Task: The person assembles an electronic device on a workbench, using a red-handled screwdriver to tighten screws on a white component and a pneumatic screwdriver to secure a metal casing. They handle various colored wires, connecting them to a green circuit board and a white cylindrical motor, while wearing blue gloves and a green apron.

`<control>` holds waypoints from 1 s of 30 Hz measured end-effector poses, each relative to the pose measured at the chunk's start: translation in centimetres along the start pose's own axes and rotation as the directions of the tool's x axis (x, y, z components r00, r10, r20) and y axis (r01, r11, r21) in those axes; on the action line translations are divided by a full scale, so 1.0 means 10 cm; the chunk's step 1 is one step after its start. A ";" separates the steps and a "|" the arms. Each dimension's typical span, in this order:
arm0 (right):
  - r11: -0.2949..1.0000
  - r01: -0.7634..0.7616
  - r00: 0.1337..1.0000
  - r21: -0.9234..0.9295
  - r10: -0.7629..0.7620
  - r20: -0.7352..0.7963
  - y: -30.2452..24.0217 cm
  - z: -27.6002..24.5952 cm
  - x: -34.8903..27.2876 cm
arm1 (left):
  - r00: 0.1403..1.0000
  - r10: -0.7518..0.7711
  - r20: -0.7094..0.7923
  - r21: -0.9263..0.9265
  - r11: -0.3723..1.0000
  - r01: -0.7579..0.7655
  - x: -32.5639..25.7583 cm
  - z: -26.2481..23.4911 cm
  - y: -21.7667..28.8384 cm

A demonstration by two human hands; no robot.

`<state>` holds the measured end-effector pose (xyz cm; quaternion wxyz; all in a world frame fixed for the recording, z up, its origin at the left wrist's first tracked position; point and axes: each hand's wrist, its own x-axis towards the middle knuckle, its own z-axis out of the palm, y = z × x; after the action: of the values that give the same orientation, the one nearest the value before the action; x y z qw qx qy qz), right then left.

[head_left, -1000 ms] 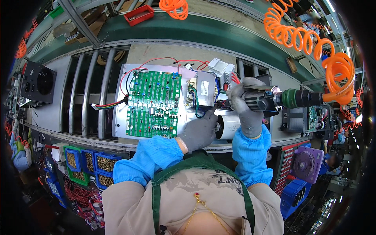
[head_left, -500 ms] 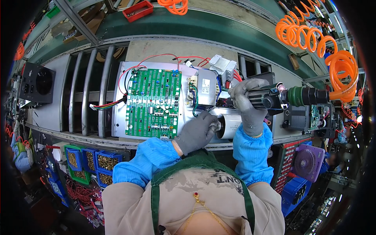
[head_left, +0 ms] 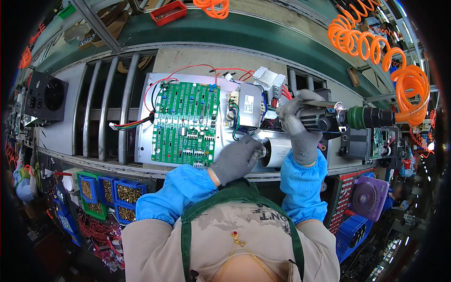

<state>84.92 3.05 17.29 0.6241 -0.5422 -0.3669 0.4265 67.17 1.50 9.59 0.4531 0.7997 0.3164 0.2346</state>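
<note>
Green board [head_left: 185, 122] and transformer [head_left: 250, 104] already sit on the metal plate [head_left: 144, 141]; the white plug [head_left: 112, 126] at left lies unconnected; the right hand [head_left: 299, 126] grips the black driver [head_left: 320, 120], right of the transformer; the left hand [head_left: 238, 157] curls its fingers beside the near white cylinder [head_left: 278, 153], pinching what, I can't tell.

We could pass a hand over the rollers [head_left: 107, 109] left of the green circuit board [head_left: 185, 117], minding the loose wire bundle [head_left: 131, 126] jutting across. Right of the board, the transformer [head_left: 250, 105] stands in our way; farther right, the power tool [head_left: 319, 118] in our right hand [head_left: 298, 124] and its orange hose [head_left: 408, 115] obstruct us. Our left hand [head_left: 238, 160] crowds the pale cylinder [head_left: 277, 152].
</note>
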 end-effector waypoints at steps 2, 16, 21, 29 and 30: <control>0.969 0.220 0.970 -0.111 -0.205 0.132 -0.17 0.16 -0.02 | 1.000 0.002 -0.003 -0.006 1.000 -0.002 0.00 0.00 0.00; 0.901 0.432 0.889 -0.043 -0.417 0.190 -0.14 0.18 0.02 | 0.996 0.068 -0.051 -0.001 0.998 -0.069 0.01 0.04 -0.03; 0.918 0.395 0.902 0.021 -0.392 0.179 -0.17 0.23 -0.01 | 0.995 0.080 -0.055 -0.012 0.997 -0.080 0.01 0.02 -0.02; 0.898 0.433 0.877 0.078 -0.440 0.193 -0.17 0.24 0.01 | 1.000 0.021 0.016 -0.026 0.999 -0.021 0.00 0.01 -0.01; 0.899 0.429 0.879 0.091 -0.439 0.188 -0.17 0.23 0.01 | 1.000 0.017 0.018 -0.027 0.999 -0.016 0.00 0.01 -0.02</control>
<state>83.08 3.87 19.32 0.6754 -0.3850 -0.5308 0.3374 67.18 1.48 9.40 0.4648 0.7981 0.3025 0.2355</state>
